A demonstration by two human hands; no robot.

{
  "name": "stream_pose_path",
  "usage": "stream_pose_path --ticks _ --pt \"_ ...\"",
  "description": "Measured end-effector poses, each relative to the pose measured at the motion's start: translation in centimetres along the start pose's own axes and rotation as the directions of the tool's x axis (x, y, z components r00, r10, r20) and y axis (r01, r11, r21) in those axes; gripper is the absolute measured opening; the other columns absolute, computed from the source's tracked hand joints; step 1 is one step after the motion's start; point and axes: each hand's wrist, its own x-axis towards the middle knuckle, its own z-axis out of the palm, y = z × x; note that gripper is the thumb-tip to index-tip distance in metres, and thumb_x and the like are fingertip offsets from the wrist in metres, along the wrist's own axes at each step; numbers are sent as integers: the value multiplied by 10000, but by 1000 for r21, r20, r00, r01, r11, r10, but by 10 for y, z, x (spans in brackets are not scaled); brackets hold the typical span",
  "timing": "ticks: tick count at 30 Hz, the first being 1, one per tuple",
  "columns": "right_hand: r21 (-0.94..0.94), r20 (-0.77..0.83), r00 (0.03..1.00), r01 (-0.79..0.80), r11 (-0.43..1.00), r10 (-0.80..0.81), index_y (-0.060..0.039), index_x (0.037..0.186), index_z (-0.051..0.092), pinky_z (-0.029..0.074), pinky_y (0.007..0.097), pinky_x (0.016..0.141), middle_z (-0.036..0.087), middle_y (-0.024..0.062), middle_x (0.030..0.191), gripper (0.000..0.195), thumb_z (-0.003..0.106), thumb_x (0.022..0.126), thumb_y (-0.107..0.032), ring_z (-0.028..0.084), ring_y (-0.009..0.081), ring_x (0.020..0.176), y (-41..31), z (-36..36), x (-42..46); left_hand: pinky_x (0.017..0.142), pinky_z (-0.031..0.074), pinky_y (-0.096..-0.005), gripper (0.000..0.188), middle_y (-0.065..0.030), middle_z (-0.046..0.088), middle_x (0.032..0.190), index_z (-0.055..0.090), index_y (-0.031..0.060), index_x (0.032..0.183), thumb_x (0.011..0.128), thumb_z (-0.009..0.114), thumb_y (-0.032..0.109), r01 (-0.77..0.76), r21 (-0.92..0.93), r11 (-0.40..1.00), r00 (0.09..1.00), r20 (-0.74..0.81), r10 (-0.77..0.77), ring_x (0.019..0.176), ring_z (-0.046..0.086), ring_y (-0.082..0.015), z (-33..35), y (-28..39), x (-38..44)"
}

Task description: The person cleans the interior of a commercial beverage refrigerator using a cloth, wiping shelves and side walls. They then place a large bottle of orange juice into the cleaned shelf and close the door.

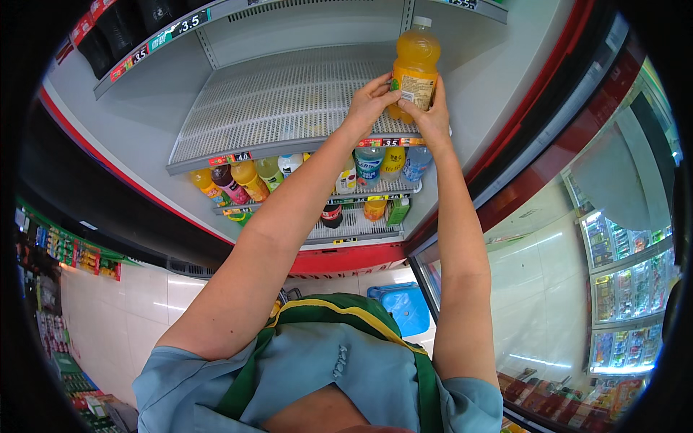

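A plastic bottle of orange drink [416, 67] with a white cap stands upright between my two hands at the right end of a perforated wire-mesh shelf [270, 97] in a drinks cooler. My left hand [373, 100] grips its left side, thumb on the front. From the right, my right hand [430, 116] wraps the lower part, its thumb over the label. The label's back panel, with small print and a barcode, faces me. Whether the bottle's base rests on the shelf cannot be told.
Below, a shelf holds several juice and soft-drink bottles [249, 178]; the lowest rack [352, 216] carries a few more drinks. Dark bottles [116, 38] line the upper left shelf. The glass door [541, 227] hangs open at right. A blue plastic stool [403, 308] stands on the tiled floor.
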Motion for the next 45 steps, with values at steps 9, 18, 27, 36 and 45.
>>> stream_pose_path --ticks 9,18,27,36,45 --pt "-8 -7 1000 -16 1000 16 -10 1389 221 424 309 918 510 164 1226 908 752 672 -179 527 235 1099 -8 1 -2 926 412 -289 587 -168 549 1203 375 -21 1339 822 630 86 5 -5 1000 1000 3 -4 1092 530 -205 0 -2 1" --pt "-8 -16 1000 -8 1000 8 -13 1390 225 427 305 915 497 158 1234 894 751 681 -154 519 229 1100 -9 2 -3 917 415 -284 586 -159 559 1184 371 -26 1339 826 628 96 12 -7 1000 1000 2 -12 1078 536 -196 -1 -3 2" --pt "-24 -14 999 -40 999 40 -19 1386 229 437 308 902 520 157 1212 901 754 671 -171 538 231 1078 -12 2 -4 935 385 -328 616 -157 490 1279 391 57 1355 817 658 193 34 29 999 999 11 -34 1137 485 -201 -3 -4 3" --pt "-67 -51 998 -24 997 21 -6 1389 202 423 325 922 487 200 1238 969 775 632 -201 513 275 1120 -11 2 -5 920 394 -315 574 -141 509 1253 425 59 1335 818 650 170 11 35 999 1000 -7 -11 1123 492 -194 -2 -7 4" --pt "-401 -154 969 118 909 -193 11 1381 168 369 411 963 377 229 1206 1099 839 560 -280 434 379 1114 -11 15 -13 808 441 -282 424 -103 574 971 486 -6 1240 844 587 107 -66 31 997 996 -50 67 892 553 -175 -9 -19 11"
